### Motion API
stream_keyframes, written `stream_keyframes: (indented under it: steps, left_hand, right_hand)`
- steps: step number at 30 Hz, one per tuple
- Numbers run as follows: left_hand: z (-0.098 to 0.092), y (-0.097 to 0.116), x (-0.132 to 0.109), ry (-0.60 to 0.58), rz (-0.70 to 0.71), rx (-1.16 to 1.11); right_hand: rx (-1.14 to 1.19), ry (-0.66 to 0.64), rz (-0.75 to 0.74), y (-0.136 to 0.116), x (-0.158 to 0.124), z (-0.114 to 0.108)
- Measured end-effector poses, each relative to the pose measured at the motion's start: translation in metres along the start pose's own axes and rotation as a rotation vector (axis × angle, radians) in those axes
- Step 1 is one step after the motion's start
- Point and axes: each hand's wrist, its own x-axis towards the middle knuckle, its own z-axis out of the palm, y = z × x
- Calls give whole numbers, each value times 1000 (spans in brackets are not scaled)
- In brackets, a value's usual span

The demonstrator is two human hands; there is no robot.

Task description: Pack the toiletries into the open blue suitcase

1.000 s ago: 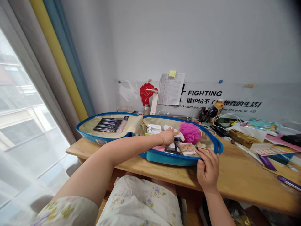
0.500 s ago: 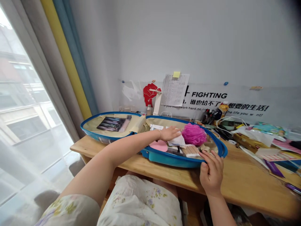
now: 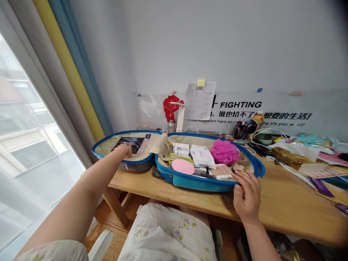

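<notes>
Right hand [image 3: 246,197] was laid flat, fingers spread, on the near rim of the open blue suitcase [image 3: 201,184], seemingly to steady it on the desk [image 3: 272,212]. Cotton swabs [image 3: 221,171] and a pink sponge [image 3: 224,152] were packed just beyond. Left hand [image 3: 126,148] was stretched onto the dark packet [image 3: 133,142] in the left half; grip could not be told. Clutter [image 3: 296,152] was crowded rightward.

Left hand [image 3: 126,149] touches a dark glossy packet [image 3: 135,141] in an open blue hard-shell suitcase [image 3: 195,182]; right hand [image 3: 246,197] rests on its rim.
</notes>
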Motion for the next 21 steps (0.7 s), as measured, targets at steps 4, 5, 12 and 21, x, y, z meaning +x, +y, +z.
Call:
stream_keyframes:
  steps: [4,5,12,21]
  left_hand:
    - [6,-17,1,-60,72,94]
    - [5,-18,2,-62,97,110]
    - [-9,-12,-2,47,101,171]
    - [-69,7,-58,382,194,107]
  right_hand:
    - [-14,-4,14,0,0,0]
    - [-16,-2,9,0,1,0]
    - [-9,7,-17,-2,1,0]
    - [2,2,-5,0,2,-1]
